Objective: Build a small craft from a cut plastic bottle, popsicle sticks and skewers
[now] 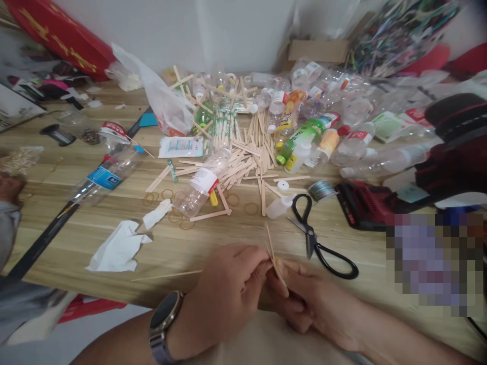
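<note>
Two thin craft sticks, seen nearly edge-on, are pinched between my hands just past the table's front edge. My left hand, with a watch on its wrist, is closed with its fingertips on the sticks. Closed on the lower part of them from the other side is my right hand. A thin wooden skewer sticks out to the left behind my left hand; its other end is hidden. Black-handled scissors lie partly open beyond my right hand.
Loose craft sticks are heaped mid-table near a plastic bottle, rubber bands and crumpled tissue. Many bottles crowd the back right. A red-black power tool lies at right. Another person's hand shows at far left.
</note>
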Demonstrator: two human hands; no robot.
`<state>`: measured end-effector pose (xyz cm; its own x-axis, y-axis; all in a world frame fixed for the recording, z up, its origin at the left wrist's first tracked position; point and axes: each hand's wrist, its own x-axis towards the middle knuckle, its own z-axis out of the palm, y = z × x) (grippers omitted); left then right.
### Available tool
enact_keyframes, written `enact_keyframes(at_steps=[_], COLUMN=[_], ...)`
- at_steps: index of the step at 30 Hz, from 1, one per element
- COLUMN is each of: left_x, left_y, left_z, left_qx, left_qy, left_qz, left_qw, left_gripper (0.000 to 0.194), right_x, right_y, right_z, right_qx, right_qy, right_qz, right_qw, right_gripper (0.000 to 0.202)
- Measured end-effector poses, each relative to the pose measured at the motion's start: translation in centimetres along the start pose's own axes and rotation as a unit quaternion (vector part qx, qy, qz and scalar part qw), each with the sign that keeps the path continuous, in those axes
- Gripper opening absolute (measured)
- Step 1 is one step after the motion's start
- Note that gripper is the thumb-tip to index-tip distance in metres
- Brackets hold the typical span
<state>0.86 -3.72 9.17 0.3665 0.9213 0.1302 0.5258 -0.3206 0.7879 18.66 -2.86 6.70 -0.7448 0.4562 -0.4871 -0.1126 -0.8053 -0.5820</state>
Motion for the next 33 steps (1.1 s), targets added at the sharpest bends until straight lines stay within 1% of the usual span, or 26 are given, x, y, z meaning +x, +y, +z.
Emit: enact_keyframes(at_steps=[2,5,9,14,16,17,20,22,26,28,31,33], left_x=[0.0,0.2,0.4,0.1,0.1,0.1,0.2,0.2,0.2,0.2,0.3,0.4], left_y=[0.0,0.0,-0.3,-0.6,-0.4,-0.3,0.0,0.1,-0.1,-0.3,-0.3,-0.1], left_z=[-0.3,-1.0,-2.2,-3.4,-3.7,-3.8,-3.8,-3.7,-3.4,-3.2,-3.0,-2.9], left_qx=[-0.019,-0.095,-0.203,-0.316,-0.363,-0.391,-0.457,-0.475,-0.495,-0.504,-0.507,-0.509], left_qy=[-0.018,-0.058,-0.086,-0.127,-0.147,-0.160,-0.198,-0.213,-0.233,-0.245,-0.250,-0.250], left_qz=[-0.031,-0.084,-0.131,-0.178,-0.204,-0.222,-0.276,-0.285,-0.284,-0.277,-0.262,-0.266], left_qw=[0.999,0.990,0.967,0.923,0.897,0.879,0.822,0.805,0.787,0.780,0.782,0.779], left_gripper=[0.021,0.021,0.020,0.029,0.031,0.031,0.030,0.035,0.051,0.052,0.053,0.054], right_x=[0.1,0.2,0.3,0.8,0.9,0.9,0.5,0.1,-0.3,-0.4,-0.4,-0.4], right_y=[-0.1,-0.4,-0.8,-1.2,-1.4,-1.6,-1.9,-2.1,-1.9,-1.8,-1.5,-1.4], right_z=[0.0,0.0,0.5,1.1,1.4,1.5,1.9,2.2,2.4,2.3,2.2,2.1], right_qx=[-0.036,-0.113,-0.170,-0.212,-0.220,-0.235,-0.313,-0.370,-0.447,-0.480,-0.532,-0.556], right_qy=[0.021,0.064,0.074,0.039,0.038,0.044,0.077,0.100,0.113,0.119,0.131,0.132], right_qz=[-0.008,-0.045,-0.099,-0.166,-0.182,-0.194,-0.233,-0.252,-0.274,-0.291,-0.320,-0.331], right_qw=[0.999,0.991,0.978,0.962,0.957,0.952,0.917,0.889,0.844,0.819,0.773,0.750], right_gripper=[0.056,0.056,0.052,0.047,0.047,0.047,0.052,0.055,0.052,0.049,0.045,0.043])
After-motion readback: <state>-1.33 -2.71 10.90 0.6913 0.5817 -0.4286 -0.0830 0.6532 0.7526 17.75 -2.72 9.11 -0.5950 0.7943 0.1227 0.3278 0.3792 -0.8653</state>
